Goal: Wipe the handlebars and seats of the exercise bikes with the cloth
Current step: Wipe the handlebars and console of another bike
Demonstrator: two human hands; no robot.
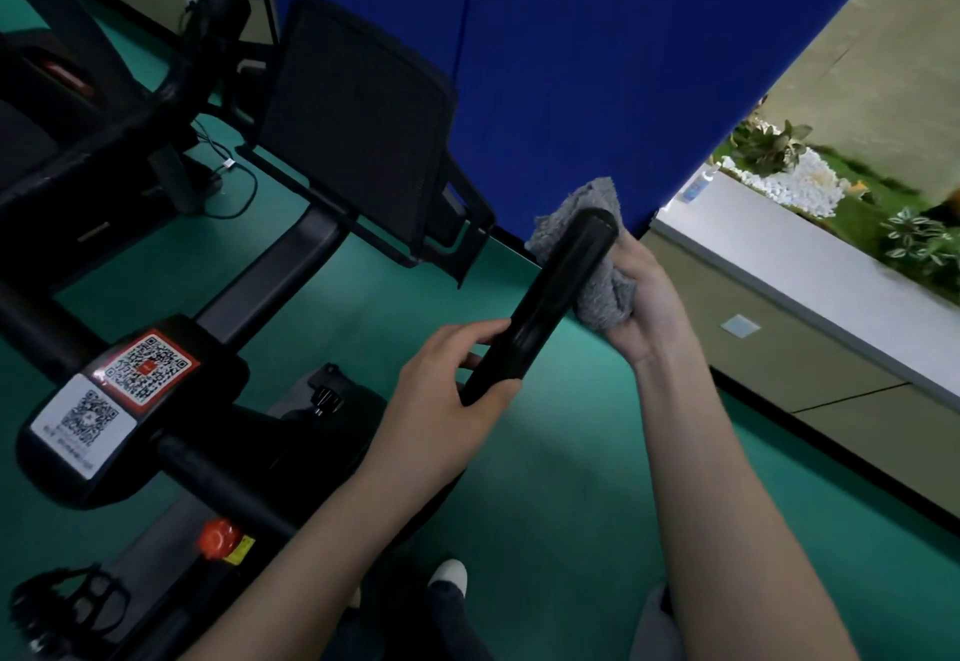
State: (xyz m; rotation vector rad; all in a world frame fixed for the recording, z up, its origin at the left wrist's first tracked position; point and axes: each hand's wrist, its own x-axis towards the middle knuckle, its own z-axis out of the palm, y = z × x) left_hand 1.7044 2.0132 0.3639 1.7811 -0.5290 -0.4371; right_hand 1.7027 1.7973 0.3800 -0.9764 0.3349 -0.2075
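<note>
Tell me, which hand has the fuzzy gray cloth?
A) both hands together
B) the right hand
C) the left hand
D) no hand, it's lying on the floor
B: the right hand holds the gray cloth against the far end of the handlebar, while the left hand grips the bar nearer the person with no cloth in it.

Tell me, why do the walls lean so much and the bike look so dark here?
Head view: the wide lens tilts the edges of the blue panel and counter; dim light leaves the black bike almost without detail, with only a soft sheen on the handlebar; the plants at far right are smeared, while the cloth looks fairly sharp.
</note>
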